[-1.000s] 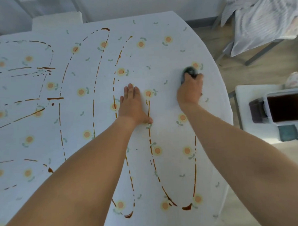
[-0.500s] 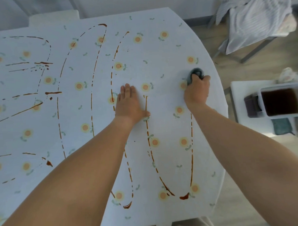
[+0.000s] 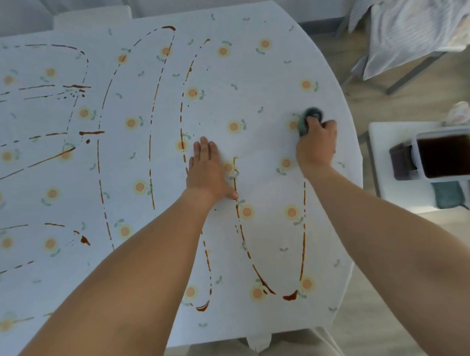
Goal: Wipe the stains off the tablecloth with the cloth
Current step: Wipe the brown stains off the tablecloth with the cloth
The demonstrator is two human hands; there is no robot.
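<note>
My right hand (image 3: 317, 144) gripped the balled cloth (image 3: 308, 120) against the tablecloth (image 3: 251, 77); my left hand (image 3: 206, 171) lay flat, bracing it. Best: firm strokes along the stains (image 3: 303, 228).

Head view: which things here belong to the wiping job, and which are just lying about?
In the job:
- dark cloth, gripped by the right hand
- tablecloth with brown stains
- left hand, pressed flat on the tablecloth

Lying about:
- striped fabric draped on a chair
- bin on the side table
</note>
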